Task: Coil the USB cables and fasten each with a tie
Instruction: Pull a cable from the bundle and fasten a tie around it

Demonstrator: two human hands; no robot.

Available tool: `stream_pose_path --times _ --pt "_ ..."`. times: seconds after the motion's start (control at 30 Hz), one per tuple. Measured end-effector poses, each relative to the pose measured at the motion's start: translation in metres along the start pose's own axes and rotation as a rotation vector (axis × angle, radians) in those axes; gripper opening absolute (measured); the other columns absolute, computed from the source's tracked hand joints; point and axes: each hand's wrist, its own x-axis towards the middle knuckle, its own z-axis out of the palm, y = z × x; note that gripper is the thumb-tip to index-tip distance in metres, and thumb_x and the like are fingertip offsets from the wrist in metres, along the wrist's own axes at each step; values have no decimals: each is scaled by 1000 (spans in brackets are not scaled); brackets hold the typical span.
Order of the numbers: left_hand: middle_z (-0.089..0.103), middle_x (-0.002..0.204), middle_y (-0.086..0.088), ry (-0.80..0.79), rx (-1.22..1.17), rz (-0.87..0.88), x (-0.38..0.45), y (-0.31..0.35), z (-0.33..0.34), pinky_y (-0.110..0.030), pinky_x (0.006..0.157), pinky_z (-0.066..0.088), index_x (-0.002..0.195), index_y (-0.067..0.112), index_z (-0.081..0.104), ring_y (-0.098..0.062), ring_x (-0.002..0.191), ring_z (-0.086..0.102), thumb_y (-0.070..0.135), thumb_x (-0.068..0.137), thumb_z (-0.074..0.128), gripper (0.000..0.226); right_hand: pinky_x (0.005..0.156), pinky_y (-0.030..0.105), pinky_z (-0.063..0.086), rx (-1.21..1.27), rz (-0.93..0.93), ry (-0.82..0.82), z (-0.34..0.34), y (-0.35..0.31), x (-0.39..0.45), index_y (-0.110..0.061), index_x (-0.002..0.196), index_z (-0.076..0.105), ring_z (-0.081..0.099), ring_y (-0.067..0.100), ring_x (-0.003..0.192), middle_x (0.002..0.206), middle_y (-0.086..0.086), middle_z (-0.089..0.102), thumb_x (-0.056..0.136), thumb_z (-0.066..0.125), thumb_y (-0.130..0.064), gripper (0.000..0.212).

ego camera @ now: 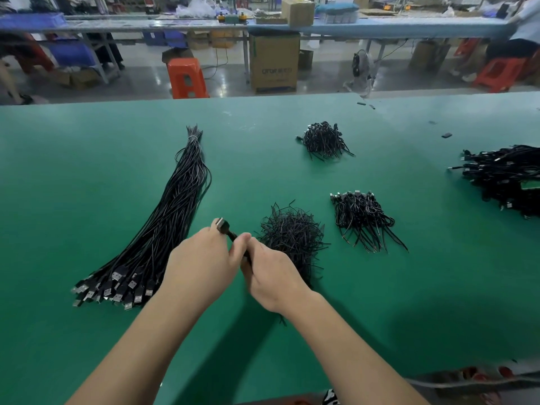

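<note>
A long bundle of straight black USB cables [163,229] lies on the green table [87,171] at the left, plugs toward me. My left hand [201,267] grips one black USB cable [225,228], its plug sticking out above the fingers. My right hand [271,276] pinches the same cable just below, thumb against my left hand. Behind my right hand sits a loose heap of thin black ties [292,235]. Two piles of coiled, tied cables lie further off, one [362,220] to the right and one [324,140] farther back.
A bigger pile of black cables [505,179] lies at the table's right edge. Small black bits [446,135] dot the far right. Beyond the table stand an orange stool [187,78], cardboard boxes [274,62], a floor fan [361,70] and another workbench [380,27].
</note>
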Motion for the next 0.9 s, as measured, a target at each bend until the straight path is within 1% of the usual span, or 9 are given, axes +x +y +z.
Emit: stream_pose_path --times 0.07,0.13,0.33,0.47,0.53,0.6,0.67,0.77,0.9 --pt "56 57 2 -52 -171 94 5 -5 -3 -35 59 48 95 21 57 -12 60 60 52 94 50 32 68 40 35 28 10 -17 -1 -1 -2 -9 114 45 59 41 86 105 16 63 106 38 -23 18" --pt "61 58 4 -83 -284 153 9 -9 -8 -23 58 47 86 25 63 -8 60 59 45 90 62 21 68 37 31 42 19 -32 -3 -3 -2 -11 107 45 58 41 86 104 17 63 106 37 -22 14" --pt "64 61 12 -71 -343 140 19 -18 -9 -9 57 41 72 28 67 3 68 60 32 83 74 14 73 44 45 113 46 -46 0 -9 1 -19 100 41 59 37 84 101 13 64 106 38 -28 11" --pt "65 59 10 -26 -377 93 22 -20 -6 -9 56 41 68 27 68 -1 65 60 26 80 75 14 71 39 52 441 140 -43 2 -8 6 -32 98 61 57 15 70 79 -7 61 96 66 -32 5" --pt "66 60 11 -30 -396 85 22 -21 -6 -10 57 42 68 27 69 -1 64 61 26 80 76 14 69 41 56 604 208 -68 1 -8 8 -35 100 63 59 10 62 72 -9 60 95 67 -34 7" --pt "67 61 11 -29 -416 75 24 -22 -7 -11 57 43 68 27 70 -1 65 62 28 80 76 13 62 30 54 598 211 -66 0 -9 8 -35 98 62 61 7 59 72 -9 59 99 61 -34 2" --pt "68 61 11 -21 -455 48 25 -22 -6 -16 56 43 68 27 71 -2 61 62 28 80 76 14 58 20 45 544 201 -46 -2 -13 9 -39 85 56 57 7 60 74 -9 54 102 56 -32 19" --pt "66 59 10 -28 -524 -19 26 -20 -2 -17 51 40 66 25 70 -2 54 57 26 82 75 17 62 27 37 436 177 -20 -3 -15 11 -27 83 53 47 15 69 79 -1 51 105 49 -32 24" --pt "70 65 2 -48 -534 -72 29 -13 0 -32 61 48 68 21 69 -18 67 65 27 84 74 18 70 35 40 359 185 16 -3 -15 12 -9 96 60 50 23 79 90 9 59 106 45 -26 25"
